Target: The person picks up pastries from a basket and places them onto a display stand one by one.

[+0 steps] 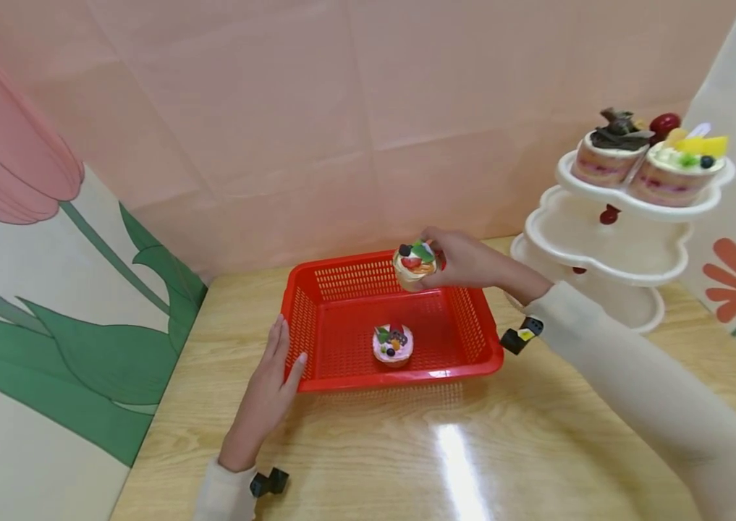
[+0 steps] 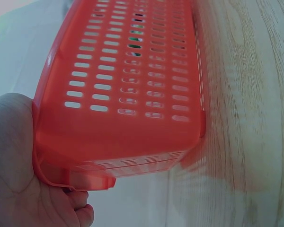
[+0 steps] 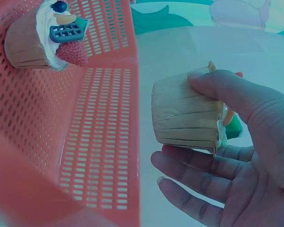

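My right hand [image 1: 465, 259] holds a fruit-topped cupcake [image 1: 415, 266] above the back right part of a red basket [image 1: 374, 318]. In the right wrist view, the thumb and fingers of the right hand [image 3: 246, 137] grip the pale pleated cup [image 3: 184, 111]. A second cupcake [image 1: 393, 346] with pink cream stands inside the basket near its front wall. At the basket's left rim lies my left hand [image 1: 270, 376], fingers fairly straight. The left wrist view shows the left palm [image 2: 14, 161] against the rim of the basket [image 2: 118, 127].
A white tiered stand [image 1: 608, 235] is at the right, with cakes [image 1: 674, 170] on its top tier. The basket rests on a wooden table [image 1: 368, 456]. Behind the table hangs a pink backdrop [image 1: 289, 130], with painted flowers at both sides.
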Motion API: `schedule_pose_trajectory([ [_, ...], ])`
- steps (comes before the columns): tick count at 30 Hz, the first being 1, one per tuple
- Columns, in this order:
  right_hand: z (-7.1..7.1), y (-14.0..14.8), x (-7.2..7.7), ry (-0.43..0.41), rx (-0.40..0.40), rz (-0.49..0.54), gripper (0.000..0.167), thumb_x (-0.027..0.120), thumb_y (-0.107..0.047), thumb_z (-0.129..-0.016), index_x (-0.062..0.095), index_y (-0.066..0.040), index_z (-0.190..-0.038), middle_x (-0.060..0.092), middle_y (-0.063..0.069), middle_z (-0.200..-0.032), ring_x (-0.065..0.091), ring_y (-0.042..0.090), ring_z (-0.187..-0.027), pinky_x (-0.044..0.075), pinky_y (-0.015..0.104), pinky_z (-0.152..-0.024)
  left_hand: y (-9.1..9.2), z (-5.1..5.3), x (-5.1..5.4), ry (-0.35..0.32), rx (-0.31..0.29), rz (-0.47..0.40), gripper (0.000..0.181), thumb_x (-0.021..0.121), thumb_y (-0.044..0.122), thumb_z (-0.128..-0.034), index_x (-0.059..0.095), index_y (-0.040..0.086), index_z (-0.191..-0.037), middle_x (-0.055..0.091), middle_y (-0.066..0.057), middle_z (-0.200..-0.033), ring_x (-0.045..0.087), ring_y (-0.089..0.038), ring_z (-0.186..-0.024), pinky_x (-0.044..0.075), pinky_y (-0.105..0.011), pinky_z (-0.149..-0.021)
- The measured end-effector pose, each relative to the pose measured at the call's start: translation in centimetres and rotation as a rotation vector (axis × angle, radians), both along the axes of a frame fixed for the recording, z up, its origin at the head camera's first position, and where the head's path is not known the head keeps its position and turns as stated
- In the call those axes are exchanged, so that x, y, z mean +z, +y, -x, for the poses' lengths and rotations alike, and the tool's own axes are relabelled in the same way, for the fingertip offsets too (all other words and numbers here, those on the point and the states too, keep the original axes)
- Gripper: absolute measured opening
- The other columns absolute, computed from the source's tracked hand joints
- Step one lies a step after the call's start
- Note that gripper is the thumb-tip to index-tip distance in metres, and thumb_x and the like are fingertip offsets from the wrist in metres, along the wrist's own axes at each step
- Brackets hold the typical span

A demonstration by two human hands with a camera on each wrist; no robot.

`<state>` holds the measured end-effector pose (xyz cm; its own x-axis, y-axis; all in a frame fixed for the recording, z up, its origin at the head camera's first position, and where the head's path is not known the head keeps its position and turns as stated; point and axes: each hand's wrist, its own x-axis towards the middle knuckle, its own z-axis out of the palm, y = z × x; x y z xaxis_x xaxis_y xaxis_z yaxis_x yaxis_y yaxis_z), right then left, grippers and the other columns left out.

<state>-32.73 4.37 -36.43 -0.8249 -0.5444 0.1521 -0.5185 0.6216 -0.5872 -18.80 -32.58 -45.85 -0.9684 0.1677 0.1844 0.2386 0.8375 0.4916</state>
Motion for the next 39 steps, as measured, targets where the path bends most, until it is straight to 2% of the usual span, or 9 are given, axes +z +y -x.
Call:
schedule_pose_trajectory([
  [6,-0.6,1.5,-0.1,-0.004,-0.056,0.070,0.065,0.088,-0.025,-0.074,0.051,-0.005,-0.124,0.069,0.010,-0.102,0.065,0.023,-0.090,0.054,0.032,-0.074,0.1,-0.1,0.0,-0.004,0.002,-0.006,0.076,0.033,0.056,-0.1038,0.011,0.011,-0.160,-0.003,0.004,-0.168,0.010,-0.022,-0.155,0.030,-0.052,-0.118],
  [11,-1.3,2.7,0.3,-0.029,-0.129,0.094,0.068,0.088,-0.026,-0.075,0.050,-0.006,-0.127,0.068,0.012,-0.105,0.064,0.026,-0.093,0.053,0.034,-0.076,0.1,0.0,0.0,0.003,0.000,-0.008,0.076,0.034,0.056,-0.1038,0.011,0.011,-0.160,-0.002,0.002,-0.169,0.012,-0.024,-0.155,0.031,-0.053,-0.116],
  [23,-3.2,6.4,0.6,0.022,-0.266,0.062,0.062,0.087,-0.025,-0.075,0.052,-0.007,-0.123,0.068,0.013,-0.106,0.064,0.027,-0.094,0.052,0.033,-0.076,0.1,-0.1,0.0,0.011,-0.008,-0.023,0.075,0.035,0.054,-0.1044,0.012,0.010,-0.160,0.000,-0.001,-0.169,0.014,-0.025,-0.154,0.032,-0.053,-0.116],
  [27,-3.7,7.2,0.2,0.020,-0.314,0.099,0.064,0.087,-0.025,-0.076,0.050,-0.006,-0.125,0.067,0.016,-0.109,0.064,0.031,-0.097,0.053,0.025,-0.072,0.0,0.0,-0.1,0.020,-0.007,-0.015,0.074,0.035,0.053,-0.1045,0.012,0.010,-0.160,0.003,-0.004,-0.169,0.017,-0.026,-0.154,0.033,-0.053,-0.116],
  [33,-4.3,8.8,-0.7,0.063,-0.406,0.160,0.070,0.088,-0.028,-0.075,0.051,0.000,-0.128,0.066,0.023,-0.113,0.065,0.037,-0.102,0.045,0.010,-0.069,0.0,0.1,0.0,0.013,-0.008,-0.010,0.075,0.035,0.053,-0.1044,0.011,0.010,-0.160,0.000,-0.001,-0.169,0.016,-0.026,-0.154,0.033,-0.053,-0.116],
  [36,-4.5,9.7,-1.1,0.086,-0.446,0.171,0.069,0.087,-0.030,-0.077,0.051,0.000,-0.128,0.066,0.022,-0.112,0.064,0.033,-0.099,0.042,0.007,-0.068,0.1,0.0,0.0,0.008,-0.010,-0.015,0.075,0.036,0.053,-0.1044,0.011,0.010,-0.160,-0.001,-0.001,-0.169,0.016,-0.026,-0.154,0.032,-0.053,-0.116],
  [39,-4.7,10.6,-1.4,0.106,-0.490,0.191,0.066,0.087,-0.029,-0.077,0.052,-0.002,-0.125,0.067,0.021,-0.110,0.062,0.018,-0.094,0.041,0.009,-0.067,0.1,0.0,0.0,0.007,-0.007,-0.017,0.075,0.036,0.053,-0.1043,0.010,0.011,-0.160,0.000,-0.001,-0.169,0.015,-0.026,-0.154,0.032,-0.053,-0.116],
])
